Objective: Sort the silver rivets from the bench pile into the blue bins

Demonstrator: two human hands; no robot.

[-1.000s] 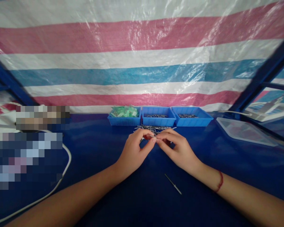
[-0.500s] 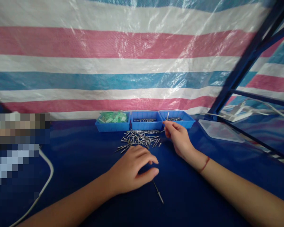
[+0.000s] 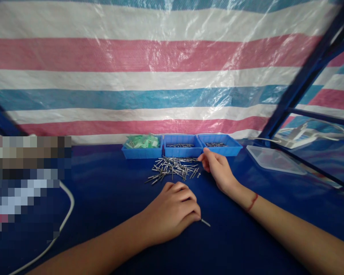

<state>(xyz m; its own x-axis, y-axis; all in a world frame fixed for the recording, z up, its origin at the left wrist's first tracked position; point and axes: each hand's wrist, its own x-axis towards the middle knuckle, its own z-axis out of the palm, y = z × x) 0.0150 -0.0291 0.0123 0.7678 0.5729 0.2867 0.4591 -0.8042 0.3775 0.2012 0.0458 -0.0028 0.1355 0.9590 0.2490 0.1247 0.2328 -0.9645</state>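
My left hand [image 3: 177, 214] is closed low over the blue table, its thumb and finger pinching a thin metal rivet [image 3: 206, 222] whose end sticks out to the right. Beyond it lies a loose pile of metal rivets [image 3: 174, 168]. My right hand [image 3: 218, 168] is at the pile's right edge, just in front of the right blue bin [image 3: 232, 147], with fingers curled; whether anything is between its fingertips is too small to tell. The middle blue bin [image 3: 183, 152] and the right one hold more rivets. Green packets [image 3: 143, 141] fill the left blue bin [image 3: 141, 154].
A clear plastic lid [image 3: 275, 160] lies on the table [image 3: 103, 191] at the right, near a white power strip [image 3: 295, 137] and a blue metal frame [image 3: 292, 88]. A white cable [image 3: 70, 206] curves along the left. Striped sheeting hangs behind.
My left hand has closed on the single rivet that lay on the table. My right fingers have lowered from the right bin toward the pile, and the rivet they held upright no longer shows.
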